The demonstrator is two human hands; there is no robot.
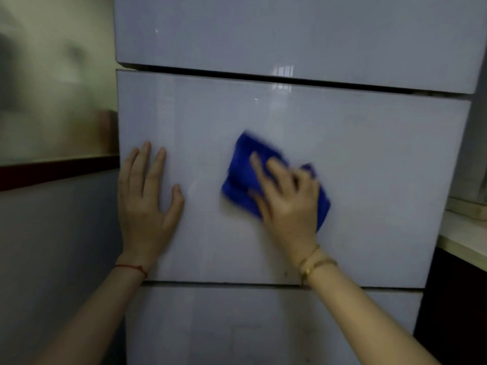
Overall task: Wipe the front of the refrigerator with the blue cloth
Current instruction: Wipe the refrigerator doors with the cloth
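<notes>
Dim kitchen corner w/ a greenish wall [52, 75] far left of my grips and a pale surface [463, 233] edging in on the far right. Filling the view is the refrigerator [342, 154], glossy grey-white, split into three front panels by dark horizontal gaps. Both my hands sit on the middle panel.

My right hand [287, 204] is the working grip: fingers spread and pressed flat over the blue cloth [242, 169], pinning it against the fridge front rather than pinching it. Cloth is bunched, sticks out above and to the left of the fingers, w/ a bit showing past the right side of the palm too. Its edges look smeared by blur, so I can't tell the exact fold. Gold bracelet [316, 262] on that wrist.

My left hand [147, 196] is well to the left of the cloth, apart from it, near the panel's left edge. It's wide open, palm flat on the fridge, thumb out to the right, holding nothing. Red string [131, 268] around that wrist.

Faint window reflection [283, 72] sits above the right grip, across the upper gap.
</notes>
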